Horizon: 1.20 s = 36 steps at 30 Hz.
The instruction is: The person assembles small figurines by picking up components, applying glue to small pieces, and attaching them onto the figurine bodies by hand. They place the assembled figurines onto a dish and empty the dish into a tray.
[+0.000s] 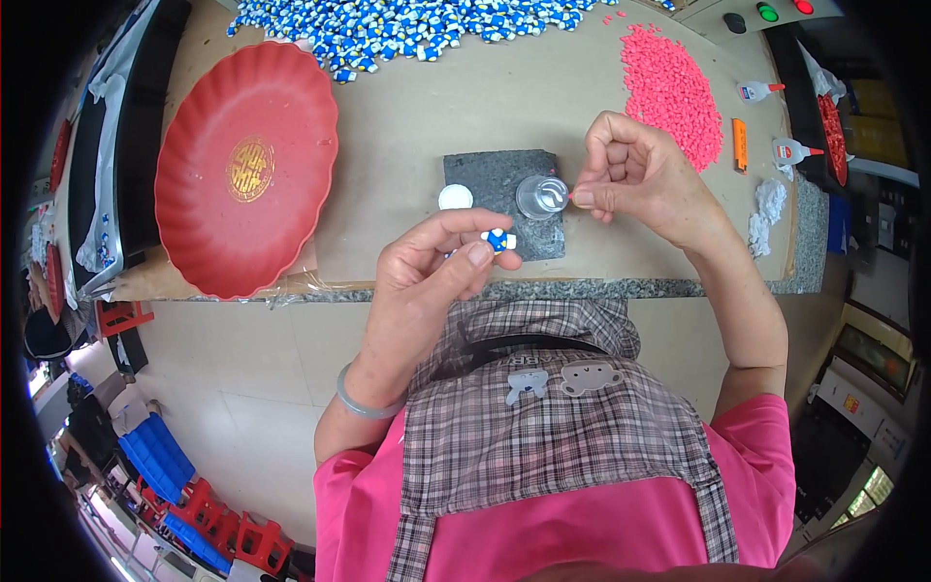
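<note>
My left hand (pixel 427 260) is closed in a pinch on a small blue, white and yellow figurine (pixel 498 240), held over the near edge of a dark grey mat (pixel 490 171). A clear plastic cup (pixel 539 198) with something shiny inside stands on the mat's right part. Just right of that cup, my right hand (pixel 642 177) pinches a tiny pink piece (pixel 572 197) between thumb and forefinger; most of the piece is covered by the fingertips. Beyond my left fingers, a round white cap (pixel 455 197) sits at the mat's left edge.
A large red scalloped tray (pixel 281 116) lies at left. Many blue-and-white figurines (pixel 407 27) are heaped at the back, and pink pieces (pixel 671 97) at the right. Two small glue bottles (pixel 760 91), an orange cutter (pixel 740 145) and crumpled tissue (pixel 766 213) lie along the right side.
</note>
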{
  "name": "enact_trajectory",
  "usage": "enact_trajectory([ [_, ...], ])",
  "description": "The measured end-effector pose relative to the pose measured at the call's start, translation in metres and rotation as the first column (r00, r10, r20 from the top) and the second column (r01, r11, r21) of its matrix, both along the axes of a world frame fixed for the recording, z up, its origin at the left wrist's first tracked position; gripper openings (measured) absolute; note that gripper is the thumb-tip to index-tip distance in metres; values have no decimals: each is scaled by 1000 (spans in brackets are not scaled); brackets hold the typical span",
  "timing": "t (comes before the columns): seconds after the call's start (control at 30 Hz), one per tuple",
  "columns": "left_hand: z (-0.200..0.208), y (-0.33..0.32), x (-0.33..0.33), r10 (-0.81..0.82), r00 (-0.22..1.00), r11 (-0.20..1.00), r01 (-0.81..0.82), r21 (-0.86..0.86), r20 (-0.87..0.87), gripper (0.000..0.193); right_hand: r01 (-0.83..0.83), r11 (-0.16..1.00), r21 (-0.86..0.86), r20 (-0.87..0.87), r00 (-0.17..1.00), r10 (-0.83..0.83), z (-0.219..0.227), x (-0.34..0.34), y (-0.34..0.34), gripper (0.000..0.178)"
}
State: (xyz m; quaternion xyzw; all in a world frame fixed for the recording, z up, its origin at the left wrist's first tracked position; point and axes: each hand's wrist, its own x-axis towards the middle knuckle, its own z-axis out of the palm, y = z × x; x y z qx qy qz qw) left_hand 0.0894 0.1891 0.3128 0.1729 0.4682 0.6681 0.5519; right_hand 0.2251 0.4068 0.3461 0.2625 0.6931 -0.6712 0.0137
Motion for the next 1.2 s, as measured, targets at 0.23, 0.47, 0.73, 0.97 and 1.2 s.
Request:
enact_trajectory([
  [0.23, -3, 1, 1, -5, 1000, 1000, 6, 29, -22, 22, -25, 983, 182, 46, 999, 16, 9, -4, -6, 23],
  [0.47, -1, 5, 2, -20, 997, 999, 22, 30, -78, 21, -54, 975, 215, 18, 999, 51, 16, -5, -9, 24],
  [0.73, 3, 17, 10, 23, 975, 999, -16, 36, -221, 17, 57, 990, -128, -153, 985, -77, 14, 6, -17, 26],
  [0.97, -2, 21, 20, 69, 954, 995, -44, 92, -292, 17, 149, 974, -173, -247, 950, -189, 4, 13, -44, 28],
  [1.2, -10, 22, 26, 119, 794, 991, -59, 120, -595, 17, 161, 979, -124, -239, 953, -187, 3, 17, -45, 28],
])
